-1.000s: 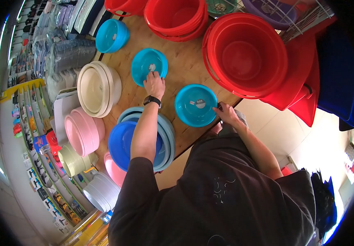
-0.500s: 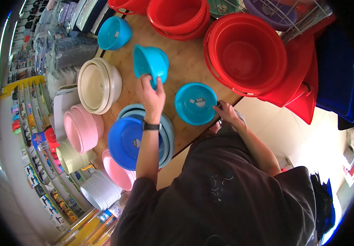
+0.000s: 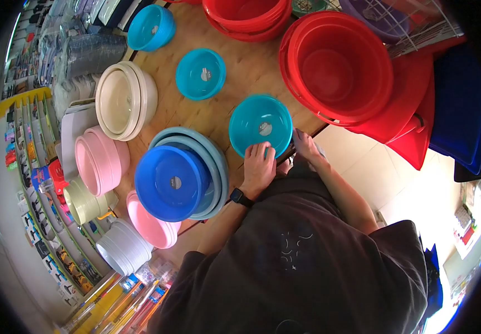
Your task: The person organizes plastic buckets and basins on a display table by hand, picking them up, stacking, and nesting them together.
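A teal plastic basin (image 3: 260, 111) with a round label inside sits near the table's front edge. My left hand (image 3: 259, 167), with a dark watch (image 3: 241, 197) on its wrist, has its fingers curled over the near rim of this basin. Just right of the basin, at the table edge, is my right hand (image 3: 306, 147). Its fingers are drawn together, and what they hold, if anything, is hidden. A smaller teal basin (image 3: 198, 75) stands upright farther back, apart from both hands.
The wooden table (image 3: 165, 108) bears nested blue basins (image 3: 168, 183), cream basins (image 3: 119, 100), pink basins (image 3: 98, 161) and another blue stack (image 3: 151, 28). Red buckets (image 3: 335, 69) stand at the back right. Shelves of goods (image 3: 42, 206) line the left.
My left hand has let go of the smaller teal basin, which now stands upright on the table, and has moved right to the nearer basin's rim. My right hand stays beside that basin.
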### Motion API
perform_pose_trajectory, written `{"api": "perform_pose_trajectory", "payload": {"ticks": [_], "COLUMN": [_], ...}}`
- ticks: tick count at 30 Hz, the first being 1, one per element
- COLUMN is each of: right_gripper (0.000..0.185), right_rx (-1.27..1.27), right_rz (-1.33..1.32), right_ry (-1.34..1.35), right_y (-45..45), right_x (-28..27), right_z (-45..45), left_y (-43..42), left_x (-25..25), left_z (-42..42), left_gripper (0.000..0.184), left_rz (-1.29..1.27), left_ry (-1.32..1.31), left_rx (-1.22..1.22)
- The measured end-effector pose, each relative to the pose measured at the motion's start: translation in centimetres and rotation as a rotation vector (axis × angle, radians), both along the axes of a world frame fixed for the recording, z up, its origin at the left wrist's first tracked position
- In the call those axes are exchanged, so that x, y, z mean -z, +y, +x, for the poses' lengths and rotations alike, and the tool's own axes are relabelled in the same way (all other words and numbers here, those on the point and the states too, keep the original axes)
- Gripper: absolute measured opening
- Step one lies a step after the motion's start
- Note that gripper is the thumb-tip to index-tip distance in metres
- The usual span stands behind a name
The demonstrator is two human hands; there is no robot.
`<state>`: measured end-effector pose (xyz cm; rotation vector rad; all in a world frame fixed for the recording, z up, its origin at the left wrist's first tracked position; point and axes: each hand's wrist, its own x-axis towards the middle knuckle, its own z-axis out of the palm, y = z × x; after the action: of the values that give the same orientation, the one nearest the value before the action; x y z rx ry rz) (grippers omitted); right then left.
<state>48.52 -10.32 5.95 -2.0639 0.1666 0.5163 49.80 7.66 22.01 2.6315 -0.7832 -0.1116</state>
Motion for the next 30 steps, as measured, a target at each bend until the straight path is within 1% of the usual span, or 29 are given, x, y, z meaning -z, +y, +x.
{"api": "perform_pose_trajectory", "payload": {"ticks": [1, 3, 6, 9, 12, 15, 18, 20, 23, 26, 30], "right_gripper": [0.034, 0.04, 0.04, 0.037, 0.046, 0.059, 0.056, 0.056, 0.055, 0.055, 0.054], "right_rx": [-0.025, -0.072, -0.091, -0.117, 0.04, 0.046, 0.128, 0.127, 0.116, 0.113, 0.122], "right_rz": [-0.043, -0.193, -0.208, -0.145, 0.107, 0.056, 0.07, 0.068, 0.066, 0.068, 0.07], "right_ry": [-0.072, -0.224, -0.393, -0.342, 0.124, 0.094, 0.281, 0.282, 0.29, 0.26, 0.223], "right_y": [0.1, 0.2, -0.3, -0.4, -0.3, 0.0, 0.1, 0.0, -0.1, -0.2, -0.2], "right_x": [0.4, 0.3, -1.4, -0.2, 0.1, -0.5, -4.5, -4.7, -5.2, -5.7, -5.6], "right_z": [-0.2, -0.3, -0.9, -1.1, -0.1, 0.0, 1.5, 1.7, 1.8, 1.8, 1.5], "left_y": [0.2, 0.5, 0.7, 1.7, 3.2, 5.0, 6.9, 7.6, 8.2, 9.0, 9.8], "left_x": [0.4, 0.8, 0.7, 0.9, 1.2, 2.0, 2.9, 3.5, 4.8, 6.0, 7.5], "left_z": [-0.2, -0.4, -0.1, 1.2, 4.2, 8.6, 13.4, 16.3, 19.2, 21.2, 22.4], "left_gripper": [0.028, 0.029, 0.031, 0.029, 0.025, 0.022, 0.022, 0.023, 0.026, 0.025, 0.022], "left_rz": [0.061, 0.063, -0.001, -0.045, -0.038, -0.064, -0.013, 0.046, 0.229, 0.442, 0.569], "left_ry": [0.029, 0.091, 0.106, 0.095, 0.029, -0.058, -0.123, -0.164, -0.186, -0.036, 0.016], "left_rx": [0.004, -0.034, -0.075, -0.148, -0.225, -0.308, -0.355, -0.385, -0.369, -0.318, -0.254]}}
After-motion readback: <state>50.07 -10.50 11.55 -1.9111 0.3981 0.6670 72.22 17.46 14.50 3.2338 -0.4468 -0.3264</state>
